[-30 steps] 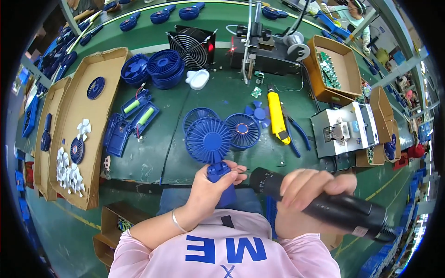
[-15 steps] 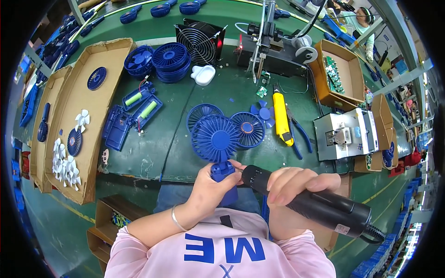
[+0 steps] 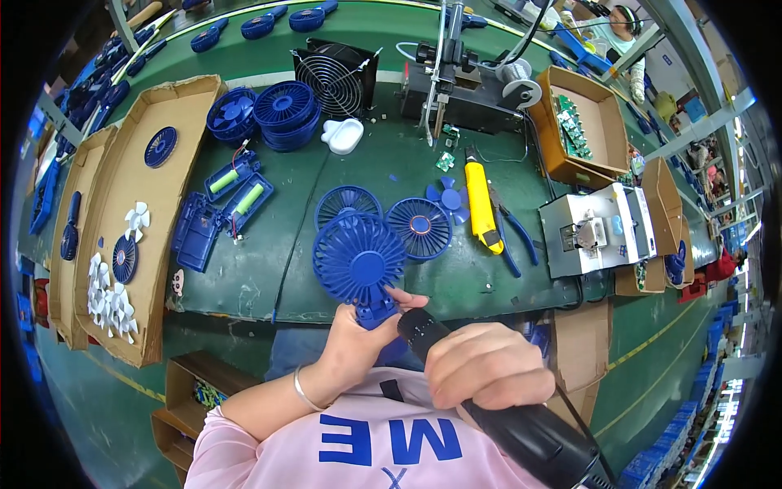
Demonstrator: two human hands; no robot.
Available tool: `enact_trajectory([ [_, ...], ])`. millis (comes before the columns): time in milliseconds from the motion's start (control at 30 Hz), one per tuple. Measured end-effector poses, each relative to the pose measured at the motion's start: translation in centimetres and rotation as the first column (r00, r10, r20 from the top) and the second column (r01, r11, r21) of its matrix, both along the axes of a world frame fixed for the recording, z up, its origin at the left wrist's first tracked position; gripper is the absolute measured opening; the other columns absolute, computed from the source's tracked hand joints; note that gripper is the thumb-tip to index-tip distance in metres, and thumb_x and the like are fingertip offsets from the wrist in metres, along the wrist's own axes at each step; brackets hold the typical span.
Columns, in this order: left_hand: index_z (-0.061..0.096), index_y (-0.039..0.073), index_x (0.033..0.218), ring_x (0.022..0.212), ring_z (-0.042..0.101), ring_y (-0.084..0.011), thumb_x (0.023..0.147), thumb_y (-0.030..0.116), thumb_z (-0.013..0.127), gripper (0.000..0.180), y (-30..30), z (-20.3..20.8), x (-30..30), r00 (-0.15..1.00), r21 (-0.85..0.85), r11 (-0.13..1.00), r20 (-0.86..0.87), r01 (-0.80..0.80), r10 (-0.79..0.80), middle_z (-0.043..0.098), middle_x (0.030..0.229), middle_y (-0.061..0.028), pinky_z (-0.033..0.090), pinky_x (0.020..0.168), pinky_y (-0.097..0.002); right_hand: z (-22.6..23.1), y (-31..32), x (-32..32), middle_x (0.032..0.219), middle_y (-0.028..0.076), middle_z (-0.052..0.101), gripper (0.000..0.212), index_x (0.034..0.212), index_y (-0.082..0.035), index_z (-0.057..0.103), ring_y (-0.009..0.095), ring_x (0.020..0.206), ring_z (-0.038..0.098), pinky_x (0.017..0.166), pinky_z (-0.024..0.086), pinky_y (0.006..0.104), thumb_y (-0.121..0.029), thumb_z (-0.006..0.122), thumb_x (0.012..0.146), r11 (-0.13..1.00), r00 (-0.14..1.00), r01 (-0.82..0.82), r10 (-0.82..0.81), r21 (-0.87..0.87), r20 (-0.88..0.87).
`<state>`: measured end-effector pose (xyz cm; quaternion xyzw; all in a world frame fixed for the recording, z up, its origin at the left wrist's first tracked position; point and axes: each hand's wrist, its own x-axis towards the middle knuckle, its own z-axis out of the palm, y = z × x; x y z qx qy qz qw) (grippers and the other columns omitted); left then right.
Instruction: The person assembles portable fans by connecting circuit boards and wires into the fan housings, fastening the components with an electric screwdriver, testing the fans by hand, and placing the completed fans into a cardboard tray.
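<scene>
My left hand (image 3: 349, 352) is closed round the neck of a blue handheld fan (image 3: 362, 265), its round grille tilted up over the table's front edge. In my right hand (image 3: 489, 365) is a black electric screwdriver (image 3: 533, 444), fingers wrapped round its body. The screwdriver's nose meets the fan's neck beside my left fingertips; its bit is hidden. Just behind the held fan lie a blue fan grille (image 3: 346, 200) and a second grille with an orange-ringed centre (image 3: 419, 226). A loose blue fan blade (image 3: 450, 200) rests beside them.
Yellow-handled tool (image 3: 482, 204) and blue-handled pliers (image 3: 517, 236) lie right of the grilles. A white machine (image 3: 582, 232) stands further right. At left are an opened blue casing with green batteries (image 3: 244, 196) and a cardboard tray (image 3: 183, 106) with white blades. Stacked grilles (image 3: 285, 110) stand behind.
The fan's head has shifted left and a little nearer, tilting over. The screwdriver has swung steeper, its rear end dropping toward me, and my right hand has moved lower with it.
</scene>
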<state>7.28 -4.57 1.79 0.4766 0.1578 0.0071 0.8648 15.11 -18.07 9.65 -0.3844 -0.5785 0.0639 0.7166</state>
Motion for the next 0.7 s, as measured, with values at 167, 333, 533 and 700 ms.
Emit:
enact_trajectory([
  [167,0.057,-0.003,0.103,0.1,0.062,-0.019,0.085,-0.004,0.056,0.018,0.3,-0.1,-0.3,0.999,-0.034,0.999,0.023,-0.034,0.035,0.064,0.109,-0.0152,0.049,0.088,-0.031,-0.2,0.3,-0.6,0.076,0.017,0.057,0.014,0.07,0.004,0.05,0.034,0.063,0.058,0.058,0.052,0.044,0.002,0.064,0.069,0.999,0.986,-0.047,0.046,0.003,0.163],
  [333,0.054,0.001,0.1,0.102,0.061,-0.0284,0.08,-0.001,0.063,0.022,-0.5,-0.7,-0.5,0.98,-0.142,0.99,0.191,-0.026,0.053,0.063,0.106,-0.0187,0.046,0.094,-0.0405,-0.1,-1.4,-2.6,0.081,0.022,0.059,0.006,0.075,0.004,0.053,0.036,0.065,0.059,0.06,0.052,0.0471,0.007,0.057,0.073,1.0,0.981,0.007,-0.002,-0.024,0.193],
  [533,0.055,-0.001,0.101,0.093,0.063,-0.0228,0.083,0.006,0.063,0.021,-1.5,-0.2,-0.5,1.0,-0.018,1.0,0.019,-0.015,0.015,0.063,0.1,-0.0145,0.049,0.085,-0.0359,0.6,-1.8,2.0,0.053,0.011,0.055,0.074,0.086,-0.004,0.057,0.024,0.045,0.052,0.049,0.045,0.0363,-0.075,0.04,0.08,0.927,0.71,0.334,-0.13,0.168,-0.692],
  [700,0.051,-0.001,0.101,0.084,0.065,-0.0258,0.084,0.009,0.06,0.022,-1.5,-0.1,-0.7,0.999,-0.027,0.999,-0.037,-0.023,0.022,0.063,0.095,-0.0166,0.05,0.081,-0.0362,2.9,-6.7,9.8,0.051,0.009,0.048,0.098,0.093,-0.003,0.05,0.021,0.046,0.048,0.049,0.041,0.0314,-0.092,0.017,0.068,0.32,0.305,0.947,-0.888,0.016,-0.345],
])
